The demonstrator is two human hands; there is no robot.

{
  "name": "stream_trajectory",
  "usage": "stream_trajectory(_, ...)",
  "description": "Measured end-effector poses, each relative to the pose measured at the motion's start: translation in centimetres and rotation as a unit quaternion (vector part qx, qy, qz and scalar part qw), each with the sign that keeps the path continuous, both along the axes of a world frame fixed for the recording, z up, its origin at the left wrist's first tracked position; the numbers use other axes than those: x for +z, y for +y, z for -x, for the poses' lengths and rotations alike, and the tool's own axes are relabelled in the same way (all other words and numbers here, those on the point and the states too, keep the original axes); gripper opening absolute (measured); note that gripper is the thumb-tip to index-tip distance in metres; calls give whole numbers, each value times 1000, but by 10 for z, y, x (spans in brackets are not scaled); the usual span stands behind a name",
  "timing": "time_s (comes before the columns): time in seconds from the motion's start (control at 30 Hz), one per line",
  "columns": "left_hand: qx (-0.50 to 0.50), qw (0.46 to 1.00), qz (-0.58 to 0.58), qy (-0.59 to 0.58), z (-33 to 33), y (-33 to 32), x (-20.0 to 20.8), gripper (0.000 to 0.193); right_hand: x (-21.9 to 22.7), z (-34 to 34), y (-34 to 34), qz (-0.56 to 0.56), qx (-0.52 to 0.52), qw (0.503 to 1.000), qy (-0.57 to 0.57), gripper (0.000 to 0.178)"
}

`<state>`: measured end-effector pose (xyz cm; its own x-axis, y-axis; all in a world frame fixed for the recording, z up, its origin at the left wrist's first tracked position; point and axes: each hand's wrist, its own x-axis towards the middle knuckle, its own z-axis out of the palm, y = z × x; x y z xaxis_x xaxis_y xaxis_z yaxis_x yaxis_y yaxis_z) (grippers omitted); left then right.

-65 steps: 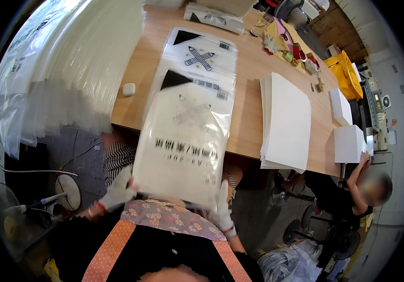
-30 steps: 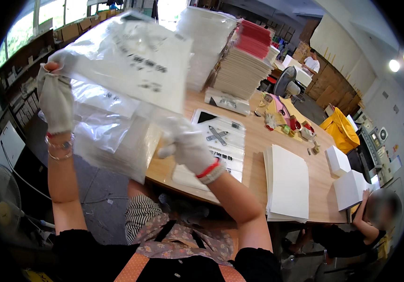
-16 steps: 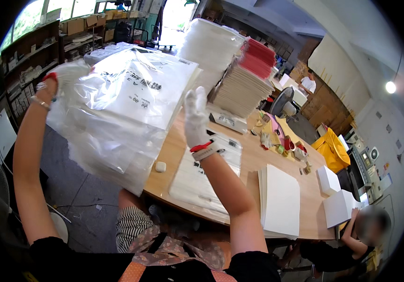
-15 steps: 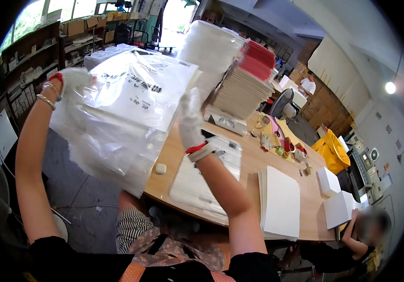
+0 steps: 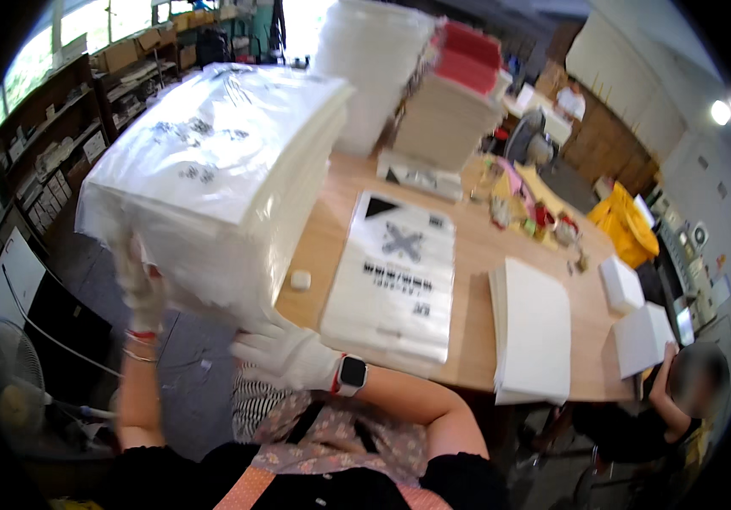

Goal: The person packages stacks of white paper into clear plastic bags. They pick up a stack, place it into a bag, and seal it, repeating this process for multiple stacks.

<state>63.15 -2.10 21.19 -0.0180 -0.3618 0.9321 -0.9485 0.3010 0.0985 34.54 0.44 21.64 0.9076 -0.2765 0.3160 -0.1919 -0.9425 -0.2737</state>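
A tall stack of white sheets [image 5: 301, 174] in a clear printed plastic bag [image 5: 212, 157] stands at the table's left end. My left hand [image 5: 140, 285], in a white glove, is at the bag's near left corner; its fingers look closed on the loose plastic, though partly hidden and blurred. Below the near edge of the stack, my right hand [image 5: 289, 350], also gloved, touches the lower plastic with fingers stretched to the left and thumb raised. Right of the stack lies a pile of flat printed plastic bags [image 5: 395, 276]. Beside it sits a small white block [image 5: 300, 280].
Behind stand a tall white stack [image 5: 374, 68] and a stack of grey-brown and red sheets [image 5: 442, 119]. White sheets [image 5: 534, 327] lie at the right, with small tools and rolls [image 5: 544, 217] beyond. A co-worker [image 5: 654, 416] sits at the right end. A fan [image 5: 8, 365] stands lower left.
Both hands have moved down from the upper part of the bag to its near lower edge. The loose plastic that hung off the near side is gathered there. My view has shifted.
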Motion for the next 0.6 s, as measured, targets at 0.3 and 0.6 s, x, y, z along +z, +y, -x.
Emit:
stream_trajectory(0.3, -412, 831, -364, 80, 261, 50, -184, 21, -196, 182, 149, -526, -367, 765, 55, 45)
stream_trajectory(0.6, -312, 803, -505, -46, 358, -83, -195, 17, -205, 185, 172, -527, -474, 696, -114, 43)
